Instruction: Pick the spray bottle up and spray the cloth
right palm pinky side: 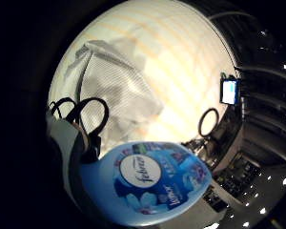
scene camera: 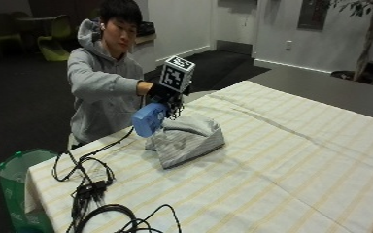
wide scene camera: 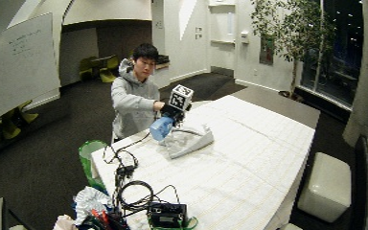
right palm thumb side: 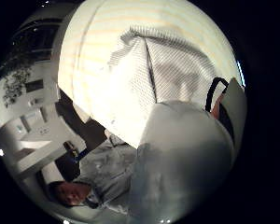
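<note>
Above the tabletop [scene camera: 290, 160], your right hand [scene camera: 159, 92] grips the bottle [scene camera: 149, 119], fingers curled round it, just over the cloth [scene camera: 190, 138].

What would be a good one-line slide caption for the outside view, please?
A seated person's gloved right hand holds a blue spray bottle above a crumpled striped cloth on the striped tablecloth.

Blue spray bottle [scene camera: 149, 119]; grey-striped cloth [scene camera: 186, 138]; yellow-striped tablecloth [scene camera: 290, 160].

The spray bottle [scene camera: 149, 120] is smooth, glossy blue plastic with a printed label. The cloth [scene camera: 188, 137] is soft, matt woven fabric with fine stripes. A striped fabric covering lies over the tabletop [scene camera: 290, 160].
</note>
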